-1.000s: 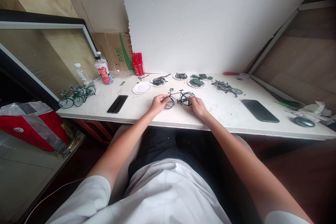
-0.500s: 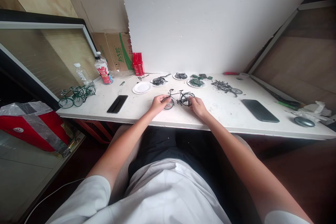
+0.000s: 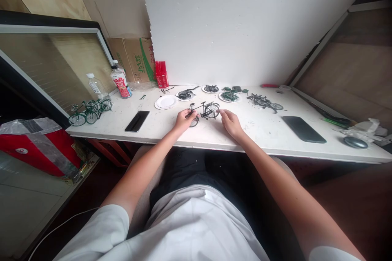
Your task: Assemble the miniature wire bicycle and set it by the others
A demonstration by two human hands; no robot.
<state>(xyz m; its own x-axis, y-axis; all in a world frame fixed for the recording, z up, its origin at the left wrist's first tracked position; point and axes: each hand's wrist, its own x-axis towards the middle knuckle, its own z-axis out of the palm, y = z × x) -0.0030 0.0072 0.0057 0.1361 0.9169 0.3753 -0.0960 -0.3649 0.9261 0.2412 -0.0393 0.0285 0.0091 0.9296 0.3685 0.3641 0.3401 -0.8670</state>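
A small black model bicycle (image 3: pixel 204 109) stands upright over the white table, its larger-looking wheel on the right. My left hand (image 3: pixel 183 120) is closed around its front end, by the handlebar and front wheel, and the fingers hide part of that wheel. Beside the rear wheel is my right hand (image 3: pixel 230 122), thumb and fingers pressed together at the wheel's right edge. Whether they touch the wheel or pinch a tiny part is too small to tell.
Behind are plates with black parts (image 3: pixel 211 89) and green parts (image 3: pixel 229 96), stacked white plates (image 3: pixel 166 102) and a black pile (image 3: pixel 265 102). Phones (image 3: pixel 137 121) (image 3: pixel 304 129) flank my hands. Green model bicycles (image 3: pixel 90 112) and bottles (image 3: pixel 121 81) stand left.
The black bicycle has shifted left and tilted slightly, its rear end higher. My right fingertips, earlier over the rear wheel, are now at its outer edge. My left hand has barely moved.
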